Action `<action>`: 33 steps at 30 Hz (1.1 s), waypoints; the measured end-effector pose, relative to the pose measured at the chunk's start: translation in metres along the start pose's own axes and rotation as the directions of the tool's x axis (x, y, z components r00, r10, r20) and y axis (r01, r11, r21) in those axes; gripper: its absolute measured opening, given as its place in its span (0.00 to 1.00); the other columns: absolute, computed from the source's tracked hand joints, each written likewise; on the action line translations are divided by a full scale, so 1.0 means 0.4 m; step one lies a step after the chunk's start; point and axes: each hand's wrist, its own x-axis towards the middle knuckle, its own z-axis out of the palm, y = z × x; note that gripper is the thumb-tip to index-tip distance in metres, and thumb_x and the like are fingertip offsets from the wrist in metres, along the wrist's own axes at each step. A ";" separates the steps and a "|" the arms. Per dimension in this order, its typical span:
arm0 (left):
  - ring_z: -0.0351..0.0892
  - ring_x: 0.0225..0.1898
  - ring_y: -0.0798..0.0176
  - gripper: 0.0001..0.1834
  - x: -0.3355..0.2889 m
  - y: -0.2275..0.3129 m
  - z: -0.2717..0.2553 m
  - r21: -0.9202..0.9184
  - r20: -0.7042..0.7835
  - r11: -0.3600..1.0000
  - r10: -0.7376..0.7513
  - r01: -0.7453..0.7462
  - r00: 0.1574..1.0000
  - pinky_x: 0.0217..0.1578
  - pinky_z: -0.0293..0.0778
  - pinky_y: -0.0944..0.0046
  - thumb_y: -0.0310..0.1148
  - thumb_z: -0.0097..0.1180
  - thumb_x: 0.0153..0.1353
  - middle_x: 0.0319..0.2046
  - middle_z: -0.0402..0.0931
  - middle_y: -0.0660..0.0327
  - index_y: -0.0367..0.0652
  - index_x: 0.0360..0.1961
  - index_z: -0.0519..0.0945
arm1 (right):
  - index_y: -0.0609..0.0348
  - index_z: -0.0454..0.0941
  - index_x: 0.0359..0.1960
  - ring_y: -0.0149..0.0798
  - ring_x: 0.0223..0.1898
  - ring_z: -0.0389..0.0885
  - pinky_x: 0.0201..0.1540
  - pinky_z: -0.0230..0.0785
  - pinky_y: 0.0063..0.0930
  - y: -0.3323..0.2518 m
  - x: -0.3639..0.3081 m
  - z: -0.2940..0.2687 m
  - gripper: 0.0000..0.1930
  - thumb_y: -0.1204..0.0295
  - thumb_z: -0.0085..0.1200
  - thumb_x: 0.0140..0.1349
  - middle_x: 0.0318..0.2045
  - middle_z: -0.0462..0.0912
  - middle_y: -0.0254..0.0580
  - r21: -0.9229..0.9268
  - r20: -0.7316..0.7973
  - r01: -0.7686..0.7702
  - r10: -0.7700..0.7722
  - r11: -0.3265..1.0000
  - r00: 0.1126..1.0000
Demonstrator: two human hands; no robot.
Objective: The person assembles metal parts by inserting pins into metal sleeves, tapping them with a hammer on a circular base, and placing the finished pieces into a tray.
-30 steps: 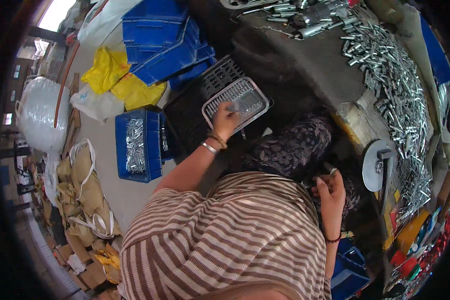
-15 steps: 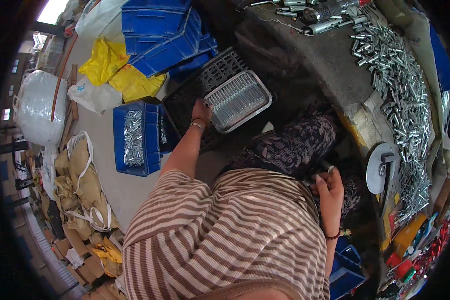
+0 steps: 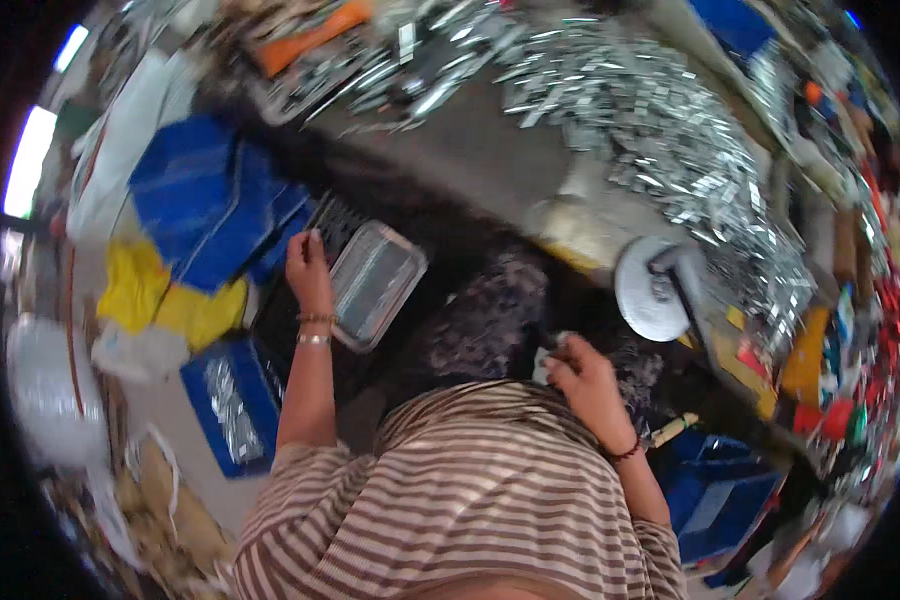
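Note:
My left hand is closed, fingertips pinched together, above the black plastic crate, beside the upper left rim of a metal tray. Thin silvery pieces lie in rows in that tray, smeared by motion. What the left fingers hold, if anything, is too blurred to name. In front of my waist, over the dark patterned cloth on my lap, my right hand is pinched closed. Something small and pale shows at its fingertips; its kind cannot be made out.
A heap of shiny metal pieces covers the workbench at the right, near a round metal disc on the bench edge. Stacked blue bins, yellow bags and a blue bin of metal pieces stand at the left. Another blue bin is low right.
The view has swung right, so the tray and blue bins sit further left. My left hand has shifted up along the tray's side. The right hand stays before my waist, still pinched.

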 end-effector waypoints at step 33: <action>0.80 0.36 0.64 0.12 -0.157 0.772 0.251 -0.433 0.717 0.768 0.611 -0.472 0.335 0.40 0.77 0.65 0.20 0.60 0.60 0.40 0.77 0.58 0.38 0.46 0.80 | 0.57 0.80 0.36 0.52 0.36 0.82 0.37 0.75 0.43 -0.045 -0.073 -0.514 0.07 0.76 0.64 0.56 0.34 0.79 0.44 -0.640 -0.720 -0.147 -0.522 0.754 0.456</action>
